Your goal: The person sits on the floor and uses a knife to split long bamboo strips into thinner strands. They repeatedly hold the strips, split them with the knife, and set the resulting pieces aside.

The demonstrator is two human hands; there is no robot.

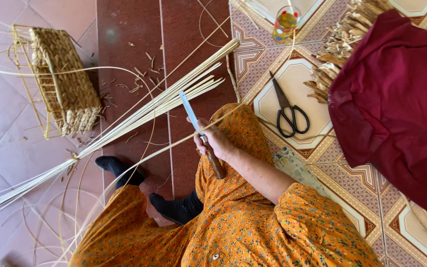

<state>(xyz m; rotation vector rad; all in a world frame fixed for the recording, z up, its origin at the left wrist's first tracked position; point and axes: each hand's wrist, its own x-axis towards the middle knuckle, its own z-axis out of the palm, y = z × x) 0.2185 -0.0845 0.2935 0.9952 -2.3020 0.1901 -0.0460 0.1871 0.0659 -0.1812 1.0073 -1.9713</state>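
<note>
Head cam, looking down at our lap: our right hand (215,140) has fingers (204,129) curled tight round a knife (199,129) w/ wooden handle, handle end poking out toward 5 o'clock, pale blade pointing to 11 o'clock. A thin cane strip (174,143) runs under the hand, crossing the knife approx where blade meets handle; can't tell if the fingers pinch it too. Left hand isn't in view, so its fingers can't be judged. Just past the blade tip, at 10 to 11 o'clock, lies a bundle of long pale strips (139,114), fanning from low left up to 1 o'clock. Under the hand is our knee in orange flowered cloth (243,222); black socks (174,207) at 7 o'clock. Further out at 10 o'clock, a half-woven basket (65,79) on a yellow wire frame, w/ shavings on the tiles nearby. At 2 o'clock, black scissors (288,110) on the patterned floor, well apart from the hand. At 1 o'clock a spotted glass (285,22); at 3 o'clock a dark red cloth (396,104) beside dried fibre bundles (339,47).
</note>
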